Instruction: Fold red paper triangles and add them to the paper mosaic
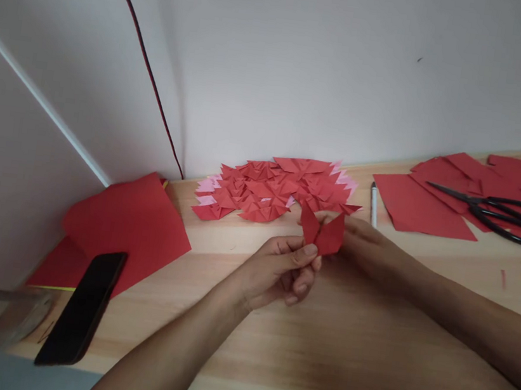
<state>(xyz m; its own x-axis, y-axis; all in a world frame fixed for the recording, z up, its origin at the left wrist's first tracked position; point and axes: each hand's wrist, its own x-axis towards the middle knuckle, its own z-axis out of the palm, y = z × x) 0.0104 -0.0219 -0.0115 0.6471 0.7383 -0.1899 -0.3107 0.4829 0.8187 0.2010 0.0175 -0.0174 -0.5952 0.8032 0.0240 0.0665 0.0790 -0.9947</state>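
Note:
A small piece of red paper, folded like a butterfly [330,237], is held up above the wooden table with its two pointed wings upward. My left hand [282,267] pinches its lower edge, the thumb in front and the other fingers curled beneath. Behind the paper and to its right, my right hand [364,241] grips it from the back; its fingertips are partly hidden. Just beyond both hands lies a pile of similar red and pink folded papers [266,189], against the wall.
Large red sheets [140,230] and a black phone [82,306] lie at the left, near a clear container [18,317]. To the right are a white pen [374,205], cut red paper pieces [424,207] and black-handled scissors [512,215]. A cable [148,62] runs down the wall.

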